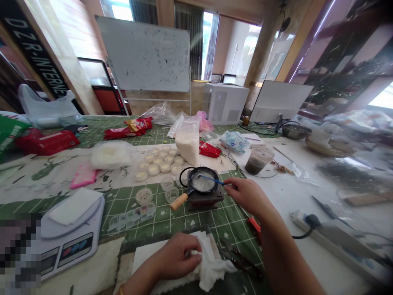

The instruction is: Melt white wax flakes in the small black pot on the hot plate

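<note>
My right hand pinches a thin blue stick. The stick's far end reaches into a small black frying pan that holds whitish, cloudy contents. The pan sits on a small dark hot plate, its wooden handle pointing toward me at the left. Nearer to me, my left hand is closed on a crumpled white tissue, above white sheets on the table. Left of the pan stand several small clear cups, and behind them several more with creamy contents.
A kitchen scale and a clear compartment box lie left. Behind the pan stands a bag of white granules. To the right are a plastic cup with dark contents, scissors, a red-handled tool and a power strip.
</note>
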Tool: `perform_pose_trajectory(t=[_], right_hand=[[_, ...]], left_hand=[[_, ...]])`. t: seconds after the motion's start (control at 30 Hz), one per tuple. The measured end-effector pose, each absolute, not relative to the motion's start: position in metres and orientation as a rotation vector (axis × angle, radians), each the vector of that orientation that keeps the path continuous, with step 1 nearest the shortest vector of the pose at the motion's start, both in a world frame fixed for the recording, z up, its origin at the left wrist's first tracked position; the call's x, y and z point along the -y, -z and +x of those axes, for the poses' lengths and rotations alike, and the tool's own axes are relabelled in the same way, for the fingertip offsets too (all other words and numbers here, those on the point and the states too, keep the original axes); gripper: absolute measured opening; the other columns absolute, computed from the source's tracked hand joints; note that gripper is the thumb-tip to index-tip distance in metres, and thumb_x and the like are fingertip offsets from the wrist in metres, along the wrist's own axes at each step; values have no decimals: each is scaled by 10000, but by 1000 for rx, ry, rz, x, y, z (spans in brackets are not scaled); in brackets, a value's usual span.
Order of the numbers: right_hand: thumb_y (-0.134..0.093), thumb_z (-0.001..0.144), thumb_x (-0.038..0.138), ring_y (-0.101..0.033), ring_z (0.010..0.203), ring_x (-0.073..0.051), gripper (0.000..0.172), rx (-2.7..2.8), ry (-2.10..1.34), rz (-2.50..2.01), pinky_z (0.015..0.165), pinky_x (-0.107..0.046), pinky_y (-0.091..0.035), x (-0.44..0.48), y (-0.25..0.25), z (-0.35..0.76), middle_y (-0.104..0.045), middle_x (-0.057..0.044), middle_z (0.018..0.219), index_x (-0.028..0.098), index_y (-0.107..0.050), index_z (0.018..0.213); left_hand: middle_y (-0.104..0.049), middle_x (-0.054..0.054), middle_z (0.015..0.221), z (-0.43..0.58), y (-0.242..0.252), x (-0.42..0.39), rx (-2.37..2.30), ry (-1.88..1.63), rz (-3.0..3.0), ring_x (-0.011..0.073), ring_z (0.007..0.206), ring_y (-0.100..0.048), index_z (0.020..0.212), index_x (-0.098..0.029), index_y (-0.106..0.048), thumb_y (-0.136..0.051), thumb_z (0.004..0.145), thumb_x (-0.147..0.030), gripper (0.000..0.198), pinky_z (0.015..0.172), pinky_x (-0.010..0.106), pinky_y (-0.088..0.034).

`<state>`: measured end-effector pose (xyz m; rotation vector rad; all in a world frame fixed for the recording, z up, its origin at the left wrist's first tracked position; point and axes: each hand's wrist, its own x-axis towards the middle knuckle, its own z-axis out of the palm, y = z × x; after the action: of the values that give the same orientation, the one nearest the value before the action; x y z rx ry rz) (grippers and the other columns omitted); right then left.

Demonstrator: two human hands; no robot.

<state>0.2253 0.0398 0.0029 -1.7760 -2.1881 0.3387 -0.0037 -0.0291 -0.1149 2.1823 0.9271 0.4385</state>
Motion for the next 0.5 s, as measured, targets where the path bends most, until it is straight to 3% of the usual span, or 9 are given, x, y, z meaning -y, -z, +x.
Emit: perform_pose_trajectory(t=[0.5], right_hand=[[-472, 788, 303, -574, 566, -135, 245, 2266, -231, -1721, 542, -232, -356, -30, -9, 228, -668, 13, 615, 269, -703, 862]], left_hand=[[-640, 15, 723, -3, 115, 29, -938, -424, 2188, 123, 678, -555, 785, -170, -622, -503, 763, -241, 141, 654, 198, -401]])
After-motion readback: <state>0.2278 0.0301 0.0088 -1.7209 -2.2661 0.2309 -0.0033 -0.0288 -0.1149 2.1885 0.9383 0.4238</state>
